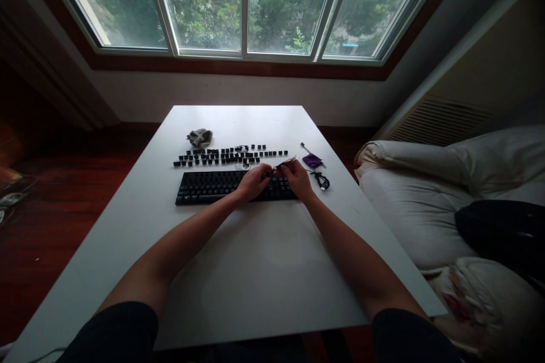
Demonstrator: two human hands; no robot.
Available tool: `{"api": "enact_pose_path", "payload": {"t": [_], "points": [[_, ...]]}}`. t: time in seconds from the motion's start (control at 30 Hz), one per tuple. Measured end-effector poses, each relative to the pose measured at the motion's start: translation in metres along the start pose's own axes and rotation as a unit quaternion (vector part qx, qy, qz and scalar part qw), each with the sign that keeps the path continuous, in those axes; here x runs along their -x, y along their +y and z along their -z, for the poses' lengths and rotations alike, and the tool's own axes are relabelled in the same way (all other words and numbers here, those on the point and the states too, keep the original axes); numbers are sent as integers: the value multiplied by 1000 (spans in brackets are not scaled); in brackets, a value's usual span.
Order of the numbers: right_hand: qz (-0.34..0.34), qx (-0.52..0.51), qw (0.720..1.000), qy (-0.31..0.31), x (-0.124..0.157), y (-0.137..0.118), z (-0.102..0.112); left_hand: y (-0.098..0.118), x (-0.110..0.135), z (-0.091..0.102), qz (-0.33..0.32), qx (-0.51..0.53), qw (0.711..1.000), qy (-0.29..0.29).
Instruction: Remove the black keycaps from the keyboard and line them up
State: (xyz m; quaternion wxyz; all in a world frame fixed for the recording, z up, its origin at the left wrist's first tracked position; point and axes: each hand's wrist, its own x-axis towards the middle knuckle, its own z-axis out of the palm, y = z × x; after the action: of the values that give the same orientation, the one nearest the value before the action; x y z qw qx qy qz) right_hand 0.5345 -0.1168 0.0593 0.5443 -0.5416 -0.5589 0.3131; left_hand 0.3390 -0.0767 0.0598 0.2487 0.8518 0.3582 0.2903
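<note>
A black keyboard (208, 186) lies on the white table, partly covered by both hands at its right half. My left hand (254, 181) is closed above it, thumb and fingers pinched round something small and dark that I cannot make out. Beside it, my right hand (298, 177) grips a keycap puller (292, 161), whose thin wire ends stick out past the fingers. The fingertips of both hands nearly meet. Behind the keyboard, several loose black keycaps (227, 154) stand in uneven rows. A small round clear dish (243, 166) sits close to the keyboard's back edge.
On the white table (255, 272), a crumpled grey cloth (200, 137) lies at the back left. To the right are a small brush (305, 147), a purple pouch (313, 160) and a coiled black cable (321, 181). A pale sofa (409, 204) stands beyond the right edge.
</note>
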Motion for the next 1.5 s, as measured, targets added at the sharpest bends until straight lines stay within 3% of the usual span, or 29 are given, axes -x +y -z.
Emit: {"api": "enact_pose_path", "payload": {"t": [0.2,0.43,0.63,0.8,0.93,1.07,1.27,1.5], "points": [[-34,-42,998,6,-2,-2,-3,4,2,1,-5,-25,1000,13],[-56,-70,996,-3,-2,-2,-2,4,0,9,-86,-128,987,-43],[-76,-56,996,8,-4,2,1,9,-2,16,-118,-127,984,-34],[-82,-98,990,57,-9,11,8,5,-14,16,-72,-164,984,-16],[-87,-117,986,80,-9,16,10,-12,-38,12,-19,-181,983,24],[-89,-124,984,88,-5,16,8,-31,-64,5,31,-227,973,23],[-87,-137,983,88,-3,14,8,-46,-86,-6,51,-253,966,14],[-94,-125,984,81,-4,16,9,-50,-94,-15,77,-261,962,4]]}}
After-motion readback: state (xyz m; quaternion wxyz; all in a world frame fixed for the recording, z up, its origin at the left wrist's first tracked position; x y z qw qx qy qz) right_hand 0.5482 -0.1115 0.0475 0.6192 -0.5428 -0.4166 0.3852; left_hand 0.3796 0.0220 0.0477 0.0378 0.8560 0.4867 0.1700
